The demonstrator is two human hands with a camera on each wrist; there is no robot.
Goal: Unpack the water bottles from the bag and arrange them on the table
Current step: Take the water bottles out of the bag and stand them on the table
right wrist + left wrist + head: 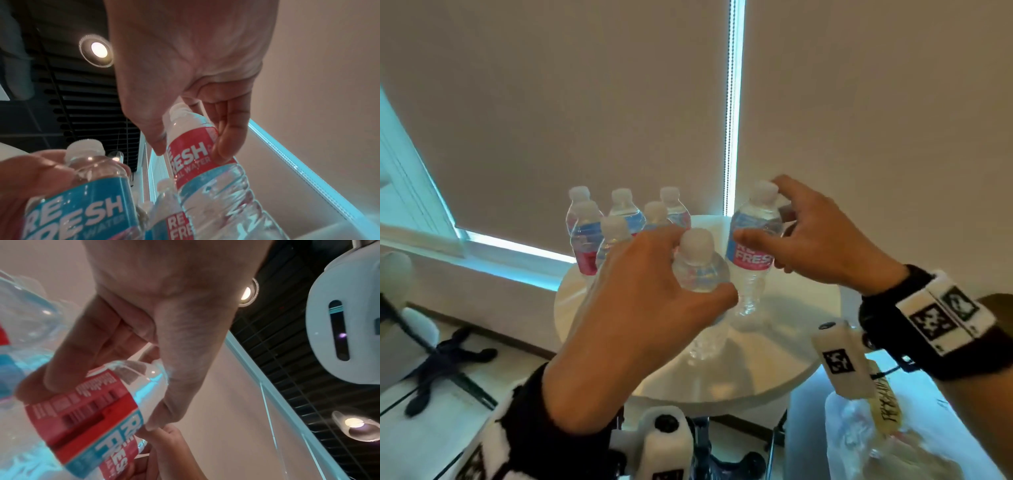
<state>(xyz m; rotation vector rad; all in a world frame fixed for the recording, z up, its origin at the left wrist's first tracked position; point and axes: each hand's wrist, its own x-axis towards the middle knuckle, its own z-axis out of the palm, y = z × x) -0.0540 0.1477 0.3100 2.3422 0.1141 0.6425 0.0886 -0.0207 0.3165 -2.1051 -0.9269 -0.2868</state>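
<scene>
Head view: a round white surface (pixel 791 349) carries a cluster of six capped water bottles (pixel 619 219) at its far left side, standing upright and close together in two staggered rows. Two more bottles are in the hands, making eight in all. The left hand (pixel 633 308) wraps its fingers and thumb round the shoulder of the near bottle (pixel 700 270), which stands upright near the middle of the surface; whether its base touches the top is hard to tell. The right hand (pixel 822 240) grips the second held bottle (pixel 753 240) just to the right of it, thumb on the blue and pink label, fingers behind the neck and cap. At lower right lies a clear plastic bag (pixel 876 442), below the surface edge. One office chair base (pixel 445 363) shows on the floor at left.

Left wrist view: the fingers (pixel 82 353) of the left hand curl round one bottle with a red and blue label (pixel 86 415), thumb on the other side.

Right wrist view: the right hand's fingers (pixel 226 138) and thumb pinch one bottle at its red label (pixel 191 146). Two further bottles show below, one of them held in the left hand (pixel 30 178).
</scene>
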